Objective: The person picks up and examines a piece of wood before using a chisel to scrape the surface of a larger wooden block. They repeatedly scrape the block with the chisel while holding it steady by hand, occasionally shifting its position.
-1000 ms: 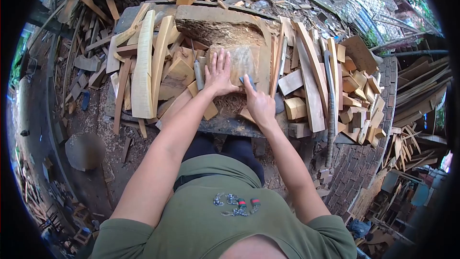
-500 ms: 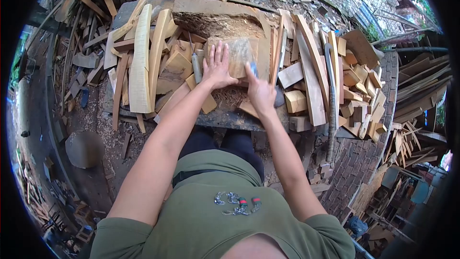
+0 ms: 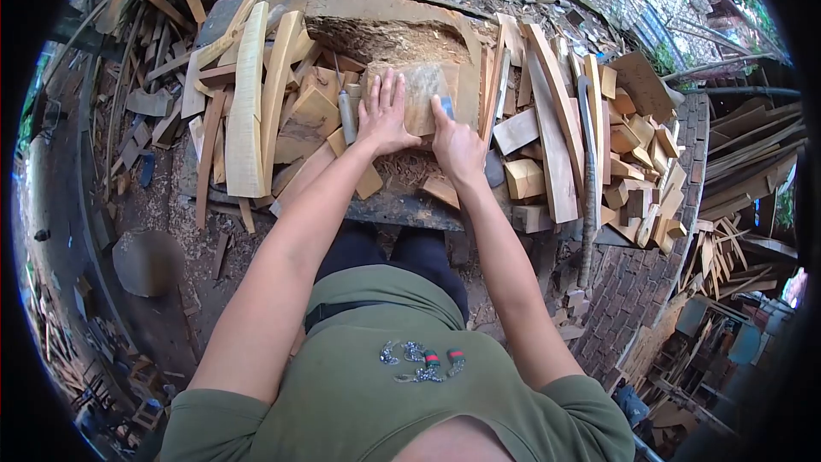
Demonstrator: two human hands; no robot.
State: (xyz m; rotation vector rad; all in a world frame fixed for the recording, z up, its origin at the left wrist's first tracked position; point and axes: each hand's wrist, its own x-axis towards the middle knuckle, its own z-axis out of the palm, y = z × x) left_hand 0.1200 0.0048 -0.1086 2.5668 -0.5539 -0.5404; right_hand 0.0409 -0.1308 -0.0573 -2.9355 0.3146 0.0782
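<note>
A squarish wooden block (image 3: 425, 90) with a grey weathered patch lies at the middle of the workbench, against a larger hollowed timber. My left hand (image 3: 385, 120) rests flat on its left part, fingers spread and pointing away from me. At the block's right side, my right hand (image 3: 459, 150) is closed around a small flat blue-grey tool (image 3: 446, 106), the index finger stretched along it. The tool's tip lies over the block face; most of its body is hidden in the hand. Just left of my left hand stands a chisel-like tool with a grey handle (image 3: 347, 115).
The hollowed timber (image 3: 342, 10) lies behind the block. Long pale boards (image 3: 248, 111) lean on the left. More planks and a curved dark bar (image 3: 588, 145) lie on the right, beside a heap of offcuts (image 3: 641, 145). A round stool (image 3: 148, 263) stands at lower left.
My right hand and the blue-grey tool have slid a little away from me and slightly left along the block. My left hand stays in place on it.
</note>
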